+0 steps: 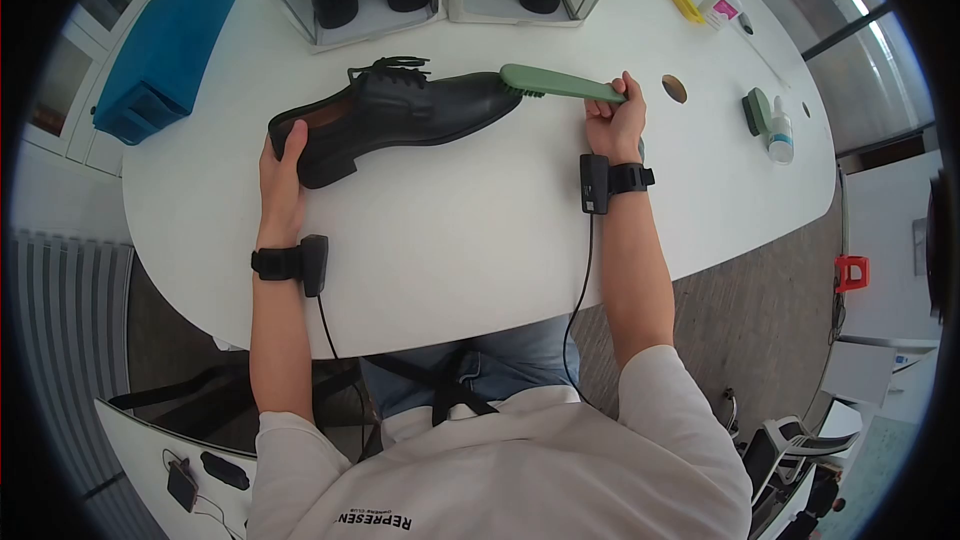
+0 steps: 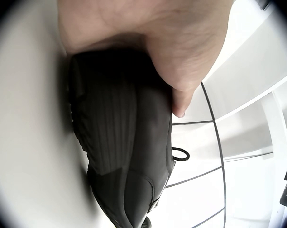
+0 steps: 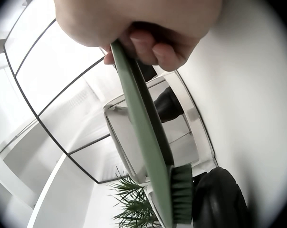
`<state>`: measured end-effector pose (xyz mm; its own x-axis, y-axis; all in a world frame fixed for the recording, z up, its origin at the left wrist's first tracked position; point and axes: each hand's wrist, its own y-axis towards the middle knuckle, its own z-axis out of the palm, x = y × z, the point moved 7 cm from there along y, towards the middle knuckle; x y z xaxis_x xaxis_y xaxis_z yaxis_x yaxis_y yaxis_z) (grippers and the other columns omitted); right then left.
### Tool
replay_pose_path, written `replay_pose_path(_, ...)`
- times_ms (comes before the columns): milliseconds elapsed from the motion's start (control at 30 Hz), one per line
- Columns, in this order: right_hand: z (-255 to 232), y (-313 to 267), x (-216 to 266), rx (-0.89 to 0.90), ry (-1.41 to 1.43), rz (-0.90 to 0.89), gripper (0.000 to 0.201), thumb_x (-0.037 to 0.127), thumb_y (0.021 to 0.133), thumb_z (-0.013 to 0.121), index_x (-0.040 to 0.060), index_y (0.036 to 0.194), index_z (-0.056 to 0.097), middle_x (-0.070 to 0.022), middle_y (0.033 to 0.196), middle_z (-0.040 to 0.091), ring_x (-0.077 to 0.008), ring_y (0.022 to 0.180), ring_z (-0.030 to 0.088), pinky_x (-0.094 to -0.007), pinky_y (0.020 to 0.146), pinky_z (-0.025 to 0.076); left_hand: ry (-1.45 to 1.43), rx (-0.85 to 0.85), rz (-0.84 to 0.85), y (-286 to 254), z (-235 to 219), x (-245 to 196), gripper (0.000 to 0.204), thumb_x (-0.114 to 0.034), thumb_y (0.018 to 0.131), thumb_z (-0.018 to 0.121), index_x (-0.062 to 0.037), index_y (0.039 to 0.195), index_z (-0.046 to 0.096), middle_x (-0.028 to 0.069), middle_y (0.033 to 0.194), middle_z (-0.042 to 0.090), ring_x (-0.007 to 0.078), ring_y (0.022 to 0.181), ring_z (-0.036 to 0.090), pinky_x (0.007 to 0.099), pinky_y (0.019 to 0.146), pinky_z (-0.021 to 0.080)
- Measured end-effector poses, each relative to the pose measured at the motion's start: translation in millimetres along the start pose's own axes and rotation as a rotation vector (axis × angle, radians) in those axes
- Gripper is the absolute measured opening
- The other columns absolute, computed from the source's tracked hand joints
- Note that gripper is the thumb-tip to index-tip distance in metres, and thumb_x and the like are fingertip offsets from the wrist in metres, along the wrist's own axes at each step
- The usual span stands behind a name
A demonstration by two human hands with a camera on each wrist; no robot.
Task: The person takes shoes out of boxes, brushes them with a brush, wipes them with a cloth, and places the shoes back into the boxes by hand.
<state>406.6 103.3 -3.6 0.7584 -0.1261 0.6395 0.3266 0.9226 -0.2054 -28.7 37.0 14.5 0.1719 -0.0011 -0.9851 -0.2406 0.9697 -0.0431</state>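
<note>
In the head view a black lace-up shoe (image 1: 430,110) lies on its side on the white table, toe to the right. My left hand (image 1: 283,180) grips its heel, thumb at the opening; the left wrist view shows the sole and heel (image 2: 110,118) below that hand (image 2: 148,33). My right hand (image 1: 618,120) holds the handle end of a green brush (image 1: 560,82), whose bristles are at the shoe's toe. In the right wrist view the fingers of my right hand (image 3: 143,28) curl round the brush (image 3: 143,128), with bristles beside the black toe (image 3: 219,199).
Two open boxes (image 1: 355,38) with black shoes stand at the back. A blue case (image 1: 165,55) lies at the left. On the right are a yellow item (image 1: 683,2), a white bottle (image 1: 722,6), a second green brush (image 1: 756,112) and a small bottle (image 1: 781,138).
</note>
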Motion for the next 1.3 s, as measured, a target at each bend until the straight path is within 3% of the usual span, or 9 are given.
replay_pose_path(333,-7,1,6,-0.074,-0.012,-0.061,0.031,0.021,0.096,0.044,0.0127,0.066,0.042,0.0024,0.059,0.036,-0.0121,0.048,0.024,-0.0284,0.05,0.026,-0.075,-0.002,-0.026,5,-4,5,0.061,-0.041,0.087,0.067,0.0013,0.126,0.047,0.0095,0.12,0.054,0.0175,0.113,0.05,0.0301,0.099,0.038)
replay_pose_path(400,-5,3,-1,0.042,0.014,0.019,0.03,0.021,0.096,0.043,0.0124,0.068,0.042,0.0024,0.057,0.033,-0.0121,0.048,0.024,-0.0281,0.05,0.026,-0.083,0.003,-0.023,6,-4,5,0.06,-0.041,0.087,0.067,0.0013,0.126,0.047,0.0093,0.119,0.054,0.0173,0.112,0.05,0.03,0.099,0.038)
replay_pose_path(733,3,1,-8,0.066,0.033,0.052,0.031,0.025,0.098,0.045,0.012,0.07,0.046,0.0029,0.055,0.028,-0.0107,0.048,0.024,-0.0265,0.049,0.025,-0.131,-0.121,-0.02,4,-6,3,0.049,-0.033,0.087,0.068,0.001,0.119,0.053,0.008,0.113,0.058,0.016,0.104,0.055,0.0286,0.093,0.043)
replay_pose_path(767,8,0,-12,0.129,0.01,0.094,0.03,0.025,0.098,0.046,0.0125,0.07,0.046,0.0039,0.054,0.028,-0.0098,0.047,0.024,-0.0252,0.048,0.025,-0.133,-0.125,-0.015,5,-7,5,0.049,-0.033,0.087,0.068,0.001,0.119,0.053,0.008,0.113,0.058,0.016,0.104,0.055,0.0286,0.093,0.043)
replay_pose_path(1000,36,-18,-31,0.296,-0.27,0.23,0.029,0.029,0.099,0.049,0.0127,0.074,0.049,0.0055,0.055,0.029,-0.0075,0.049,0.025,-0.0226,0.049,0.026,-0.071,-0.036,0.002,0,1,0,0.049,-0.03,0.088,0.067,0.0016,0.122,0.051,0.0081,0.114,0.058,0.016,0.106,0.054,0.0285,0.095,0.041)
replay_pose_path(1133,32,-16,-29,0.264,-0.308,0.158,0.028,0.029,0.099,0.049,0.012,0.077,0.049,0.0053,0.056,0.03,-0.0074,0.05,0.026,-0.0227,0.05,0.027,-0.027,0.024,0.012,2,-1,1,0.047,-0.027,0.088,0.066,-0.0002,0.123,0.051,0.0082,0.113,0.058,0.0158,0.106,0.053,0.0281,0.095,0.04)
replay_pose_path(1300,35,-19,-33,0.394,-0.34,0.214,0.029,0.03,0.099,0.049,0.0114,0.077,0.048,0.005,0.056,0.031,-0.0079,0.049,0.026,-0.0238,0.051,0.027,0.053,0.054,0.099,0,2,-9,0.045,-0.026,0.087,0.067,-0.002,0.122,0.052,0.0081,0.113,0.058,0.016,0.107,0.053,0.0276,0.097,0.039)
